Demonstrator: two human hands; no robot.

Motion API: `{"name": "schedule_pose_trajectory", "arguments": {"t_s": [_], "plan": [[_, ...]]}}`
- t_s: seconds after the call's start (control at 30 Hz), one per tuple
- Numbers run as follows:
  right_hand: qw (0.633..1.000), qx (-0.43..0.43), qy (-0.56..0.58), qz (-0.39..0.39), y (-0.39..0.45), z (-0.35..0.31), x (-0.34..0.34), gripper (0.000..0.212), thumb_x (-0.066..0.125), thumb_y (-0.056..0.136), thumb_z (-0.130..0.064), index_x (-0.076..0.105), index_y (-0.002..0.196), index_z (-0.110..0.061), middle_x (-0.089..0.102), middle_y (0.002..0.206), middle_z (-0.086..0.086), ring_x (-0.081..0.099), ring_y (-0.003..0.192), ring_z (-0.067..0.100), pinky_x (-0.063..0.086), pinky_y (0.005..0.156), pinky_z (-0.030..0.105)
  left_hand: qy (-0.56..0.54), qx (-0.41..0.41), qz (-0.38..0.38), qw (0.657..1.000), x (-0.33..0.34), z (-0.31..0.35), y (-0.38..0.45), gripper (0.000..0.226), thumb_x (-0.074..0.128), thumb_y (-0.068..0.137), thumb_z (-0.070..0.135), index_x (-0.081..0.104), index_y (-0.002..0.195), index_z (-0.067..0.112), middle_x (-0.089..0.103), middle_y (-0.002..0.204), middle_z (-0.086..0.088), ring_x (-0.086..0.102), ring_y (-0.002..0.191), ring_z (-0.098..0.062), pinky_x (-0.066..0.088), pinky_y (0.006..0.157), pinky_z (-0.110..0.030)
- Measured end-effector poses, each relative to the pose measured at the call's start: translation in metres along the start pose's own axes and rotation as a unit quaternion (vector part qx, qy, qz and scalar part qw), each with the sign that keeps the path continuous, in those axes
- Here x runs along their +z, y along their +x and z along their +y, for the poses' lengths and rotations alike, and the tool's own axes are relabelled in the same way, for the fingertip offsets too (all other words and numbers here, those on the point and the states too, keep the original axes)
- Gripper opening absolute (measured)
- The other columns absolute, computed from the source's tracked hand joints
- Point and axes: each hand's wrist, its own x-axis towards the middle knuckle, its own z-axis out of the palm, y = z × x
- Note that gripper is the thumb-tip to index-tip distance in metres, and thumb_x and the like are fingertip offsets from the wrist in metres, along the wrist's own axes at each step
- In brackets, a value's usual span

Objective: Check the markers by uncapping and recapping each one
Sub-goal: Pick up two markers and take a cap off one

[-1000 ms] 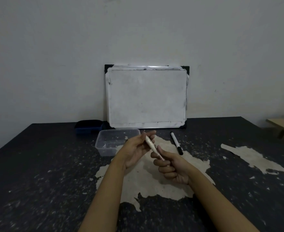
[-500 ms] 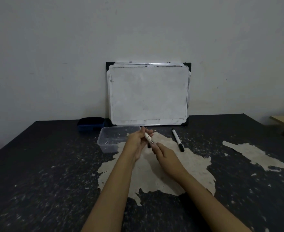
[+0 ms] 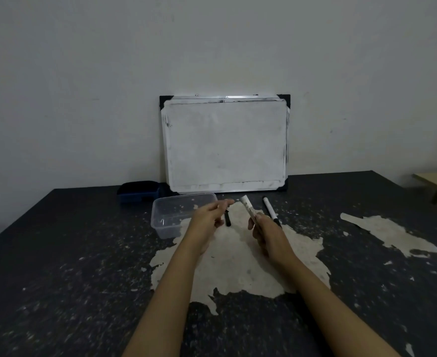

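The right hand grips a white marker by its lower end above mid-table; the left hand pinches its black cap, well apart. Misaligned recapping could smear ink on fingers. A second marker lies beyond, toward the far edge.

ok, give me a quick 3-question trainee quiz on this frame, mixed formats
1. True or false: the whiteboard lies flat on the table.
2. Which hand holds the white marker? A) left B) right C) neither
3. Fill in: the clear container sits to the ___ of the left hand.
Key: 1 false, it leans upright against the wall. 2 B, the right hand. 3 left.
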Motion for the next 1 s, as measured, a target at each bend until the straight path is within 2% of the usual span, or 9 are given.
{"name": "schedule_pose_trajectory", "arguments": {"t_s": [0.07, 0.2, 0.3, 0.47, 0.57, 0.77, 0.87, 0.93, 1.0], "plan": [[1.000, -0.013, 0.003, 0.006, 0.001, 0.004, -0.001, 0.047, 0.027, 0.108, -0.036, 0.062, 0.089, -0.010, 0.043, 0.061, -0.003, 0.034, 0.045, 0.005, 0.027, 0.045, 0.021, 0.038, 0.017, -0.031, 0.999, 0.002, 0.002, -0.003, 0.026, 0.055, 0.096, 0.029, 0.075, 0.105, 0.016, 0.048, 0.071, 0.003, 0.035, 0.065, -0.013, 0.035, 0.065, -0.026], [0.999, -0.009, 0.025, 0.031, 0.004, 0.004, -0.005, 0.046, 0.028, 0.108, -0.034, 0.061, 0.090, -0.009, 0.044, 0.059, -0.003, 0.033, 0.044, 0.005, 0.027, 0.043, 0.019, 0.120, 0.044, -0.048, 0.991, 0.008, 0.006, -0.006, 0.027, 0.053, 0.097, 0.030, 0.074, 0.108, 0.019, 0.065, 0.104, 0.010, 0.047, 0.074, -0.005, 0.041, 0.078, -0.027], [0.997, 0.013, 0.059, 0.045, 0.007, 0.006, -0.008, 0.043, 0.030, 0.107, -0.033, 0.062, 0.089, -0.011, 0.044, 0.058, -0.002, 0.032, 0.044, 0.006, 0.026, 0.042, 0.021, 0.153, 0.033, -0.081, 0.984, 0.012, -0.002, -0.007, 0.025, 0.053, 0.097, 0.029, 0.074, 0.108, 0.022, 0.067, 0.110, 0.007, 0.056, 0.088, -0.006, 0.045, 0.083, -0.024], [0.996, 0.010, 0.082, 0.047, 0.007, 0.009, -0.008, 0.046, 0.033, 0.103, -0.040, 0.061, 0.091, -0.006, 0.043, 0.059, 0.000, 0.032, 0.044, 0.008, 0.025, 0.042, 0.024, 0.178, 0.005, -0.074, 0.981, 0.025, -0.031, -0.012, 0.018, 0.061, 0.092, 0.021, 0.073, 0.104, 0.014, 0.072, 0.101, 0.000, 0.066, 0.086, -0.012, 0.052, 0.073, -0.020], [0.996, 0.011, 0.068, 0.050, 0.007, 0.007, -0.008, 0.045, 0.033, 0.104, -0.037, 0.061, 0.089, -0.005, 0.044, 0.058, -0.001, 0.033, 0.043, 0.007, 0.026, 0.043, 0.025, 0.216, 0.032, -0.025, 0.976, 0.029, -0.049, -0.013, 0.011, 0.066, 0.088, 0.016, 0.074, 0.095, 0.013, 0.074, 0.094, -0.001, 0.068, 0.086, -0.011, 0.057, 0.079, -0.026], [0.998, -0.007, 0.049, 0.044, 0.004, 0.006, -0.011, 0.039, 0.038, 0.107, -0.029, 0.067, 0.091, -0.007, 0.052, 0.067, 0.002, 0.037, 0.043, 0.005, 0.029, 0.043, 0.024, 0.299, 0.100, -0.002, 0.949, 0.028, -0.049, -0.017, 0.006, 0.068, 0.084, 0.019, 0.074, 0.087, 0.019, 0.068, 0.091, 0.002, 0.060, 0.078, -0.005, 0.046, 0.069, -0.016], [0.997, -0.006, 0.060, 0.038, 0.004, 0.004, -0.012, 0.028, 0.046, 0.105, -0.026, 0.071, 0.102, -0.015, 0.055, 0.075, 0.006, 0.040, 0.043, 0.007, 0.031, 0.040, 0.022, 0.322, 0.106, 0.000, 0.941, 0.028, -0.051, -0.015, 0.007, 0.071, 0.080, 0.020, 0.073, 0.087, 0.021, 0.067, 0.099, 0.003, 0.057, 0.077, -0.006, 0.049, 0.073, -0.021], [0.996, -0.004, 0.087, 0.033, 0.002, 0.001, -0.012, 0.019, 0.049, 0.104, -0.023, 0.063, 0.117, -0.023, 0.060, 0.078, 0.009, 0.043, 0.043, 0.008, 0.034, 0.039, 0.022, 0.304, 0.098, -0.006, 0.947, 0.027, -0.052, -0.014, 0.009, 0.071, 0.080, 0.020, 0.073, 0.089, 0.021, 0.068, 0.100, 0.005, 0.060, 0.085, -0.005, 0.049, 0.074, -0.018], [0.991, -0.010, 0.127, 0.025, 0.001, -0.003, -0.013, 0.026, 0.050, 0.104, -0.021, 0.049, 0.128, -0.030, 0.065, 0.081, 0.010, 0.048, 0.045, 0.012, 0.040, 0.041, 0.025, 0.285, 0.095, -0.010, 0.954, 0.026, -0.053, -0.013, 0.010, 0.071, 0.081, 0.021, 0.073, 0.091, 0.020, 0.069, 0.097, 0.008, 0.062, 0.090, -0.004, 0.049, 0.074, -0.017]]}}
